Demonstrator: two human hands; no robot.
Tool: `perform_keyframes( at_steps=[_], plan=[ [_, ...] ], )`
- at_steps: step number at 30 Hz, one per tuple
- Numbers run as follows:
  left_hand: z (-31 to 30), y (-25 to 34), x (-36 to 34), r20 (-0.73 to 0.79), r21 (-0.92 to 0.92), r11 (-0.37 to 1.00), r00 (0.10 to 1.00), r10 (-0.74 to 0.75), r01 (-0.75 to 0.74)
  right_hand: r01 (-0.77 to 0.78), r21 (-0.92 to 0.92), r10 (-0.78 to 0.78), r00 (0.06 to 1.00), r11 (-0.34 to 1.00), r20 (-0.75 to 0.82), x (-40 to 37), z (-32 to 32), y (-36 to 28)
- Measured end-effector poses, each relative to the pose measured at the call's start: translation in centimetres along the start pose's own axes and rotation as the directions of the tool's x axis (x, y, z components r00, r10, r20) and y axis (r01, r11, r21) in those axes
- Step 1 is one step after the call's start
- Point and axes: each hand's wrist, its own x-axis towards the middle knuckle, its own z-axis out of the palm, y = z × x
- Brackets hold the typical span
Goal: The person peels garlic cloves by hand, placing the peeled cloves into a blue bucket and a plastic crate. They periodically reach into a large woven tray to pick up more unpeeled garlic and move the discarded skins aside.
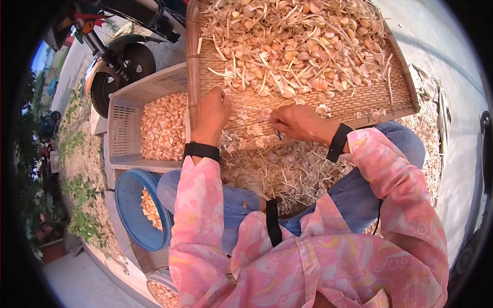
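A woven tray [193, 51] with a raised rim lies before me, bearing a heap of garlic cloves [308, 54] mixed with dry skins and stems. My left hand [211, 112] is closed over the tray's near left corner, close to the rim. Its fingertips hide whatever they may pinch. My right hand [302, 122] is over the near part of the tray, fingers curled together. From under it pokes a small dark blue object [279, 135], whose kind I cannot make out. Loose papery skins [255, 129] lie between the two hands.
Left of the tray stands a plastic crate [122, 128] holding many cloves. Nearer are a blue bucket [134, 220] and another container [163, 282], both with cloves inside. Stems and husks [292, 172] cover the ground between my knees. A wheeled vehicle [126, 64] stands far left.
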Motion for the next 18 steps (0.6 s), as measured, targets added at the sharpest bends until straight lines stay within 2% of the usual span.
perform_keyframes(
  at_steps=[2, 5, 8, 11, 12, 13, 14, 15, 18],
  plan=[
    [1.0, -1.6, 0.6, -0.019, -0.013, 0.998, 0.998, 0.059, -0.06, 0.043, 0.016, -0.042, 0.999, 0.999, -0.03, 0.0, 0.6, 0.5],
    [3.8, -2.4, 1.4, 0.018, 0.117, 0.981, 0.988, 0.155, -0.156, 0.034, 0.002, -0.034, 0.999, 0.999, -0.016, 0.2, 0.6, 0.6],
    [3.9, -1.6, 1.5, 0.07, 0.111, 0.979, 0.984, 0.165, -0.173, 0.016, 0.032, -0.016, 1.0, 0.999, 0.002, 0.0, 0.1, 0.2],
    [2.2, -0.6, 0.5, 0.158, 0.085, 0.989, 0.982, 0.104, -0.119, 0.014, 0.028, -0.014, 1.0, 1.0, 0.007, 0.0, 0.2, 0.4],
    [1.8, -0.5, 0.2, 0.234, -0.245, 0.967, 0.972, -0.003, 0.062, 0.013, 0.026, -0.013, 1.0, 1.0, 0.004, 0.0, 0.2, 0.3],
    [1.4, -0.6, -0.4, 0.341, -0.527, 0.811, 0.937, -0.074, 0.256, 0.008, 0.024, -0.008, 1.0, 1.0, 0.0, 0.0, 0.2, 0.3],
    [1.1, -0.4, -1.0, 0.462, -0.719, 0.54, 0.881, -0.099, 0.438, 0.001, 0.021, -0.001, 1.0, 1.0, -0.003, -0.1, 0.1, 0.3],
    [0.5, 0.0, -2.0, 0.488, -0.816, 0.332, 0.872, -0.044, 0.474, 0.003, 0.027, -0.003, 1.0, 1.0, -0.007, -0.2, 0.1, 0.3],
    [-1.2, 1.7, -4.5, 0.42, -0.902, -0.064, 0.903, 0.091, 0.426, 0.015, 0.028, -0.014, 1.0, 1.0, -0.012, -0.2, 0.2, 0.3]
  ],
)
